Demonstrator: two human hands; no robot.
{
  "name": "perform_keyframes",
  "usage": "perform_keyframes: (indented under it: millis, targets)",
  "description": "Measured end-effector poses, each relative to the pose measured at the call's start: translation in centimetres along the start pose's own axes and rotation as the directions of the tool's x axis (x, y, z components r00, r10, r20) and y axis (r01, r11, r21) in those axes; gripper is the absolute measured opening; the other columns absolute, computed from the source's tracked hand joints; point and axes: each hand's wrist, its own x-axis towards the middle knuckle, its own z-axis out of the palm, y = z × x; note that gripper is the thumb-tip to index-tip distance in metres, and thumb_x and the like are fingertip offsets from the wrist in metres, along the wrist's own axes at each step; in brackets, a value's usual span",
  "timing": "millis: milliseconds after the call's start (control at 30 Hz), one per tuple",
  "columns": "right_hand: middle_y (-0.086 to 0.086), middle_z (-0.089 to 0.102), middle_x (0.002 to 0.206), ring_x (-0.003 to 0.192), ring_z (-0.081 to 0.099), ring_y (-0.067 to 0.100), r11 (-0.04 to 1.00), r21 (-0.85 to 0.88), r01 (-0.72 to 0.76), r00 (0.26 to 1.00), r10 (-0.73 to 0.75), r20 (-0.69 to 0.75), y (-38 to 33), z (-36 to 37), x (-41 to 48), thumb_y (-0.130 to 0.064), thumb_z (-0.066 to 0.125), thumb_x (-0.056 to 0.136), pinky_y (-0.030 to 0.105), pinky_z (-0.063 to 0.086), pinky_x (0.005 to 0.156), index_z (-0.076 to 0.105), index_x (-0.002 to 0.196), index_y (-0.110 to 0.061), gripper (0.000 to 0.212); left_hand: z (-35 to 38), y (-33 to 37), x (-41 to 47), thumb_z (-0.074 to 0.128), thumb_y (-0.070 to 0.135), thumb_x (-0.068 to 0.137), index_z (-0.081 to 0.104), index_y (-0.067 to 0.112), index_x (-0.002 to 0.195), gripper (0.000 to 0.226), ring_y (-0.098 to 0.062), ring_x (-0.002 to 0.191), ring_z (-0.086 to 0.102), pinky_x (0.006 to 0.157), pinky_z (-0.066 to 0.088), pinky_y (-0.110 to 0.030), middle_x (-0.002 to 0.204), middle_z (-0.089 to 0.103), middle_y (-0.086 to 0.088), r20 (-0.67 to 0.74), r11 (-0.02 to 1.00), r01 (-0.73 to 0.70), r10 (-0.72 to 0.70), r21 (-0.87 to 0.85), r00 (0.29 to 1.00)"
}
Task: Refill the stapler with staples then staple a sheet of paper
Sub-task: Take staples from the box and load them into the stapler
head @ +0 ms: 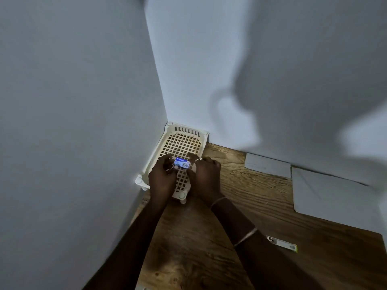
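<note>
A small blue and white staple box (181, 162) is held between my two hands above a cream lattice tray (184, 139). My left hand (162, 178) pinches its left end, my right hand (206, 175) grips its right end. A slim silver stapler (281, 243) lies flat on the wooden table (209, 237) to the right of my right forearm. Two white sheets of paper (326, 195) lie at the back right by the wall. Whether the box is open cannot be told.
The tray stands in the corner where two white walls meet. A smaller sheet (267, 165) lies against the back wall beside the larger one. My shadow falls across the right wall.
</note>
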Motion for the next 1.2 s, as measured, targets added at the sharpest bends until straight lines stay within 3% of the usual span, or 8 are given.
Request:
perform_keyframes:
  millis: [233, 400, 600, 700, 800, 967, 1100, 1200]
  targets:
    - [-0.006, 0.073, 0.119, 0.113, 0.064, 0.014, 0.943, 0.322, -0.086, 0.991, 0.113, -0.068, 1.8, -8.6, -5.6, -0.033, 0.077, 0.086, 0.047, 0.047, 0.100, 0.064, 0.131, -0.023, 0.048, 2.3, 2.8, -5.2, 0.079, 0.005, 0.088, 0.070, 0.011, 0.120, 0.034, -0.013, 0.103, 0.074, 0.087, 0.059, -0.024, 0.109, 0.078, 0.003, 0.124, 0.911, -0.112, 0.174, -0.398, 0.977]
    - [-0.015, 0.074, 0.113, 0.113, 0.065, 0.008, 0.948, 0.310, -0.073, 0.983, 0.121, -0.140, 3.1, -14.0, -9.3, -0.034, 0.080, 0.083, 0.046, 0.048, 0.100, 0.063, 0.130, -0.029, 0.051, 4.9, 5.8, -9.7, 0.075, -0.010, 0.084, 0.064, 0.002, 0.111, 0.032, -0.031, 0.089, 0.062, 0.082, 0.057, -0.031, 0.097, 0.069, -0.019, 0.222, 0.765, -0.009, 0.198, -0.644, 0.955]
    - [-0.018, 0.074, 0.115, 0.115, 0.061, -0.005, 0.929, 0.363, -0.069, 0.976, 0.138, -0.167, 4.7, -18.2, -13.3, -0.037, 0.082, 0.082, 0.018, 0.044, 0.100, 0.063, 0.131, -0.029, 0.053, 6.5, 8.8, -13.7, 0.071, -0.010, 0.084, 0.064, 0.013, 0.099, 0.028, -0.016, 0.088, 0.074, 0.078, 0.058, -0.024, 0.093, 0.077, -0.007, 0.250, 0.710, -0.030, 0.288, -0.704, 0.924]
    - [-0.015, 0.074, 0.116, 0.113, 0.064, -0.003, 0.925, 0.375, -0.060, 0.971, 0.142, -0.194, 5.2, -19.7, -14.9, -0.034, 0.083, 0.082, 0.022, 0.048, 0.099, 0.067, 0.127, -0.025, 0.049, 7.2, 9.6, -15.3, 0.069, -0.005, 0.086, 0.068, 0.018, 0.096, 0.026, -0.012, 0.086, 0.071, 0.078, 0.057, -0.025, 0.088, 0.075, 0.001, 0.259, 0.689, -0.016, 0.294, -0.724, 0.920]
    - [-0.014, 0.074, 0.115, 0.113, 0.065, -0.001, 0.927, 0.371, -0.057, 0.965, 0.147, -0.218, 5.6, -20.7, -16.0, -0.032, 0.084, 0.082, 0.025, 0.049, 0.100, 0.071, 0.123, -0.025, 0.043, 7.9, 10.2, -16.6, 0.069, -0.001, 0.086, 0.068, 0.015, 0.097, 0.019, -0.019, 0.091, 0.070, 0.086, 0.056, -0.036, 0.090, 0.074, -0.005, 0.274, 0.660, 0.040, 0.256, -0.750, 0.927]
    - [-0.015, 0.073, 0.118, 0.113, 0.064, -0.002, 0.932, 0.360, -0.036, 0.957, 0.136, -0.257, 6.1, -21.7, -17.4, -0.032, 0.082, 0.084, 0.019, 0.048, 0.096, 0.073, 0.120, -0.027, 0.038, 8.6, 11.0, -18.3, 0.071, 0.004, 0.090, 0.068, 0.014, 0.095, 0.011, -0.021, 0.093, 0.072, 0.082, 0.059, -0.037, 0.096, 0.076, -0.008, 0.317, 0.606, 0.143, 0.190, -0.782, 0.929]
    - [-0.019, 0.072, 0.117, 0.114, 0.062, -0.007, 0.922, 0.387, -0.005, 0.951, 0.124, -0.284, 6.4, -21.9, -18.1, -0.023, 0.081, 0.085, 0.010, 0.044, 0.095, 0.073, 0.120, -0.027, 0.036, 8.6, 11.7, -19.1, 0.064, 0.009, 0.090, 0.062, 0.009, 0.098, 0.008, -0.022, 0.097, 0.075, 0.080, 0.061, -0.035, 0.099, 0.077, -0.008, 0.312, 0.591, 0.146, 0.189, -0.793, 0.931]
    - [-0.018, 0.072, 0.115, 0.113, 0.064, -0.004, 0.913, 0.407, 0.018, 0.948, 0.114, -0.298, 6.5, -22.0, -18.4, -0.018, 0.079, 0.085, 0.010, 0.045, 0.094, 0.074, 0.117, -0.026, 0.033, 8.5, 12.0, -19.4, 0.063, 0.008, 0.091, 0.060, 0.008, 0.098, 0.007, -0.024, 0.099, 0.074, 0.080, 0.062, -0.036, 0.101, 0.075, -0.009, 0.303, 0.590, 0.139, 0.187, -0.795, 0.934]
